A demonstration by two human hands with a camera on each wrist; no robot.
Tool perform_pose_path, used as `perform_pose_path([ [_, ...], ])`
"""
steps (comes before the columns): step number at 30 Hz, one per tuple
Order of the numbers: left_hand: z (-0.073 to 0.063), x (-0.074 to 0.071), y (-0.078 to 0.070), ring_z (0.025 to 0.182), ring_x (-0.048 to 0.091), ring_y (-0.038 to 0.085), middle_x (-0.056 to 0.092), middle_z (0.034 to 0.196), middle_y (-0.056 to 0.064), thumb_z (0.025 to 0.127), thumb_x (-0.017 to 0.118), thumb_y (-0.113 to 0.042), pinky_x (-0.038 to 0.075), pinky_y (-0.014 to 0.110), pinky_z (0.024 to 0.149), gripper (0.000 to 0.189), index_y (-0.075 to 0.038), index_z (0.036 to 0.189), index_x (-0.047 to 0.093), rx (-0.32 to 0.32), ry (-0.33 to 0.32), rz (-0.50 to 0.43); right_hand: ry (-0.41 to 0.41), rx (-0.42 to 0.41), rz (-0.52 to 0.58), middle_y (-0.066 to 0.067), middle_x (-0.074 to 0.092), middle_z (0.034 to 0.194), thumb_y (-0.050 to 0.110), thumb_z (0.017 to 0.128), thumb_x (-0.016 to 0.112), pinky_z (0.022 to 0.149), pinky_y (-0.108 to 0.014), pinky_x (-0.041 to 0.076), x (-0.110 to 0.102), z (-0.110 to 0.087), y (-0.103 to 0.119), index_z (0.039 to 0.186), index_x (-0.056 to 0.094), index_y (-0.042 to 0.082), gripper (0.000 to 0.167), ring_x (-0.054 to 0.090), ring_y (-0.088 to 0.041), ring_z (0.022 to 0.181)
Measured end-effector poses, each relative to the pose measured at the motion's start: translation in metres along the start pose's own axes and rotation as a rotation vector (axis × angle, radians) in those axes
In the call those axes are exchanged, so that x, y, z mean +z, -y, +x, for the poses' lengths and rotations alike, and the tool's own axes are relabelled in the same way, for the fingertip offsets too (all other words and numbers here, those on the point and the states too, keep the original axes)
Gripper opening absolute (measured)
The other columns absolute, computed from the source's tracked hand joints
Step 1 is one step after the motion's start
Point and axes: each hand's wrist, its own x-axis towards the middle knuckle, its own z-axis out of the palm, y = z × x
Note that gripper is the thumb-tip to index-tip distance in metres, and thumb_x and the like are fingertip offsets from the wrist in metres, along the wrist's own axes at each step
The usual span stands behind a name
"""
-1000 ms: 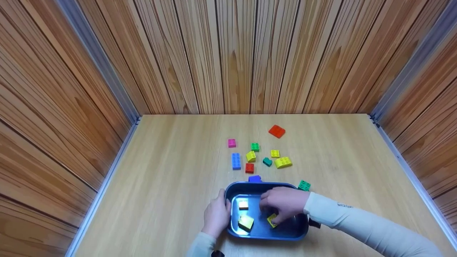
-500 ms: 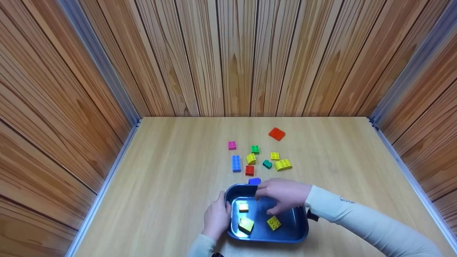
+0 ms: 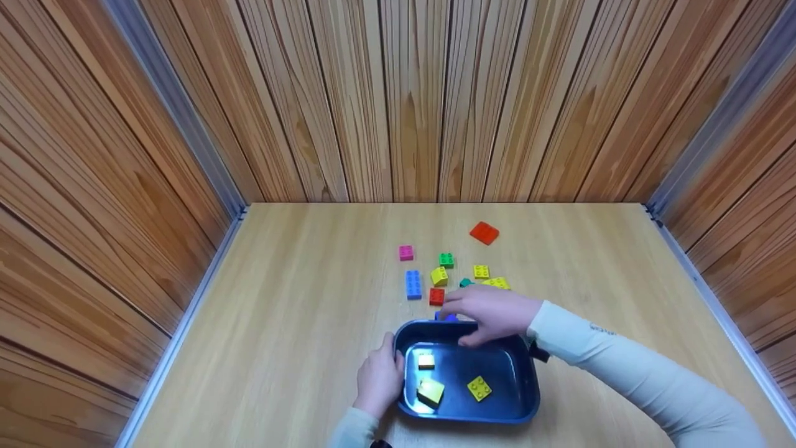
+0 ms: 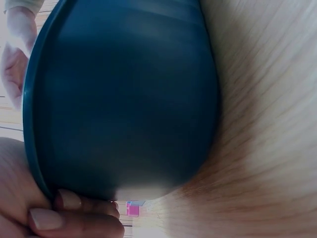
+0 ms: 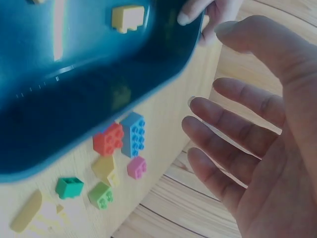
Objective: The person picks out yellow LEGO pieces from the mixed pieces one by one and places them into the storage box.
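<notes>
My left hand grips the left end of a dark blue tray, thumb on the rim and fingers outside, as the left wrist view shows on the tray wall. Inside lie a square yellow brick, a larger yellow brick and a small pale yellow one. My right hand hovers over the far rim, holding nothing; its fingers spread loosely in the right wrist view. Below its fingertips is a purple-blue brick, partly covered, with a red brick just beyond.
Behind the tray lie a blue brick, a pink brick, a green brick, several yellow bricks and a teal brick. Farther back is a flat orange-red brick. Wood-plank walls enclose the table.
My right hand has let go of the square yellow brick in the tray, then moved up and away past the far rim towards the loose bricks. The left hand stays on the tray.
</notes>
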Motion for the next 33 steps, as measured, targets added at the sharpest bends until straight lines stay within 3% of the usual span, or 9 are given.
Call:
perform_pose_path([
  [6, -0.001, -0.001, 0.001, 0.106, 0.062, 0.033, 0.061, 0.122, 0.022, 0.097, 0.055, -0.019, 0.051, 0.048, 0.088, 0.047, 0.0, 0.138, 0.045, 0.03, -0.014, 0.01, -0.018, 0.049, 0.016, 0.002, 0.061, 0.124, 0.038, 0.082, 0.074, 0.091, -0.038, 0.05, -0.013, 0.007, -0.008, 0.125, 0.063, 0.022, 0.047, 0.057, -0.016, 0.109],
  [11, -0.003, -0.001, 0.002, 0.096, 0.065, 0.032, 0.065, 0.111, 0.021, 0.095, 0.056, -0.018, 0.053, 0.047, 0.081, 0.044, 0.0, 0.134, 0.048, 0.073, -0.047, 0.048, -0.055, 0.051, -0.025, 0.002, 0.063, 0.118, 0.036, 0.082, 0.075, 0.087, -0.033, 0.051, -0.02, 0.015, -0.019, 0.122, 0.064, 0.02, 0.045, 0.058, -0.014, 0.102],
  [24, -0.001, 0.001, -0.001, 0.102, 0.064, 0.03, 0.064, 0.117, 0.018, 0.097, 0.055, -0.02, 0.052, 0.046, 0.086, 0.046, -0.002, 0.138, 0.047, 0.034, -0.043, 0.04, -0.083, 0.123, 0.0, -0.001, 0.062, 0.12, 0.034, 0.082, 0.075, 0.088, -0.037, 0.052, -0.031, 0.037, -0.051, 0.122, 0.064, 0.017, 0.045, 0.059, -0.017, 0.105],
  [33, 0.001, 0.0, -0.001, 0.097, 0.066, 0.029, 0.066, 0.11, 0.017, 0.096, 0.056, -0.019, 0.053, 0.045, 0.083, 0.044, -0.002, 0.136, 0.048, 0.025, -0.039, 0.035, -0.087, 0.195, 0.032, 0.0, 0.062, 0.119, 0.033, 0.08, 0.077, 0.09, -0.04, 0.05, -0.036, 0.057, -0.069, 0.119, 0.065, 0.019, 0.043, 0.059, -0.019, 0.105],
])
